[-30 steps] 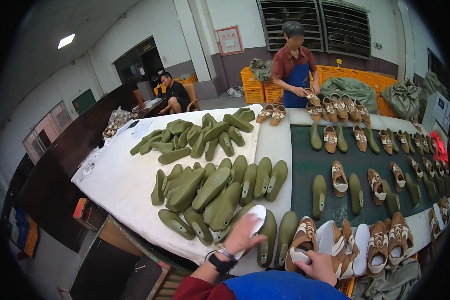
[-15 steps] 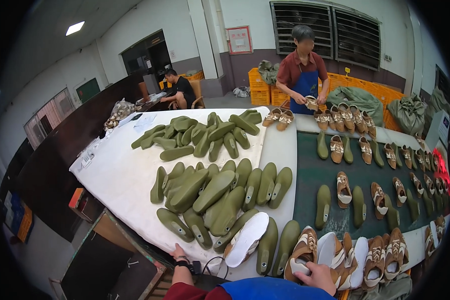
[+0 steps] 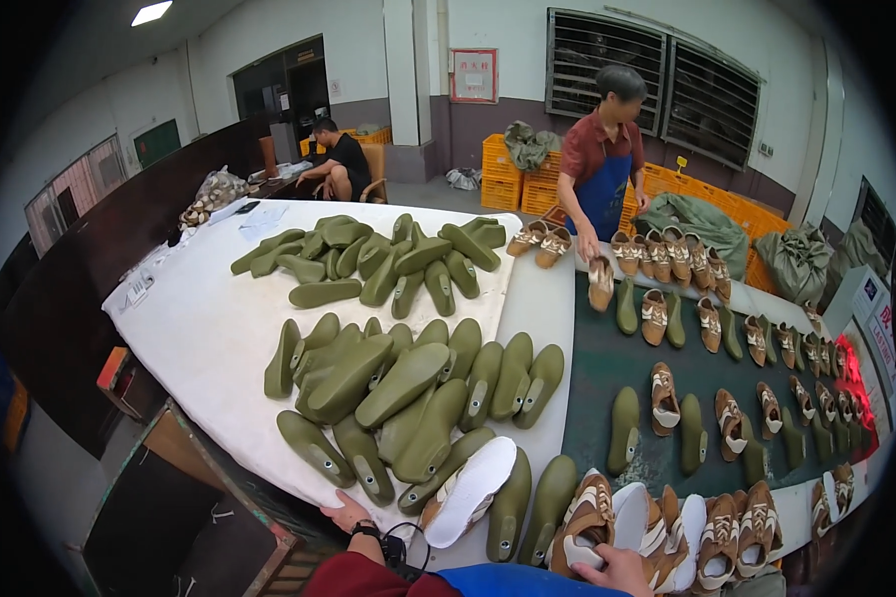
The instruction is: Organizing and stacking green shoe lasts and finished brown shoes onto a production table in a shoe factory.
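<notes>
At the table's near edge my left hand [image 3: 346, 513] rests with its fingers stretched out, holding nothing. My right hand [image 3: 617, 571] grips the heel of a brown-and-white sneaker [image 3: 589, 507] standing toe away on the near ledge. Two green shoe lasts [image 3: 509, 507] stand upright just left of that sneaker. Beside them leans another sneaker with its white sole [image 3: 480, 488] turned up. More brown sneakers [image 3: 757, 517] are lined up right of my right hand, some with white soles showing.
Heaps of green lasts [image 3: 398, 368] lie on the white-covered table [image 3: 199, 328]. A green conveyor belt [image 3: 607, 358] carries sneakers and lasts in rows. Across it a co-worker [image 3: 602, 159] in a blue apron holds a sneaker [image 3: 600, 284]. Orange crates [image 3: 503, 174] stand behind.
The view has shifted slightly. The co-worker has lowered a sneaker from the waist to the belt's far edge and turned aside. My right hand stays at the sneaker's heel; the left remains at the table edge.
</notes>
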The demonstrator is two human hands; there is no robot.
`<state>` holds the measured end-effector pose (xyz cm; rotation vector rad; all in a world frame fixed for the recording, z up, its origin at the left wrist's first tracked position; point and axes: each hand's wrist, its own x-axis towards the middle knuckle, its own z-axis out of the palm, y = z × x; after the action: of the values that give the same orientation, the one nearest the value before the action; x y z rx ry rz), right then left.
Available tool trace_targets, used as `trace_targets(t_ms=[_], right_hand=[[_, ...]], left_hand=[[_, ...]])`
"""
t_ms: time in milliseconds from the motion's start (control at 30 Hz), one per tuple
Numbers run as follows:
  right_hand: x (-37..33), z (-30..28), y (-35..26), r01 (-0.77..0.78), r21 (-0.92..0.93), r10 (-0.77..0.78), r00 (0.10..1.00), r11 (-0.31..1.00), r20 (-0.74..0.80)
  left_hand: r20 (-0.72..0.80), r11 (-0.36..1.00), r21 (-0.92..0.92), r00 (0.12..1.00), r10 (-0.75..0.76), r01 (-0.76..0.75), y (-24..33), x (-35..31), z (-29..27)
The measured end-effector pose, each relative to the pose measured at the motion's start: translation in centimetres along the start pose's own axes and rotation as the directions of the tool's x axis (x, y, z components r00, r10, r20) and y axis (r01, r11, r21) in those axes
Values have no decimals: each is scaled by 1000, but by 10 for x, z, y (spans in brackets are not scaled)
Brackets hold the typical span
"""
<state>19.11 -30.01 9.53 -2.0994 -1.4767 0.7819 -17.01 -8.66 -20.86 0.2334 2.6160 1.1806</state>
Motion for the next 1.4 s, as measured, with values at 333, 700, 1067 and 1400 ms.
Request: trace_targets(t_ms=[333,700,1067,1400], right_hand=[[6,7,2,-92,-71,93,996,993,12],[8,12,8,-59,-35,58,998,998,-22],[8,22,11,-63,-34,62,997,997,-41],[8,25,7,-79,-4,79,996,997,-42]], left_hand=[[-10,1000,-10,1000,-5,4,1,1,0],[6,1000,10,1000,-28,28,7,-4,-3],[-69,999,-40,997,15,-18,-1,2,4],[-11,1000,22,1000,-16,16,3,4,2]])
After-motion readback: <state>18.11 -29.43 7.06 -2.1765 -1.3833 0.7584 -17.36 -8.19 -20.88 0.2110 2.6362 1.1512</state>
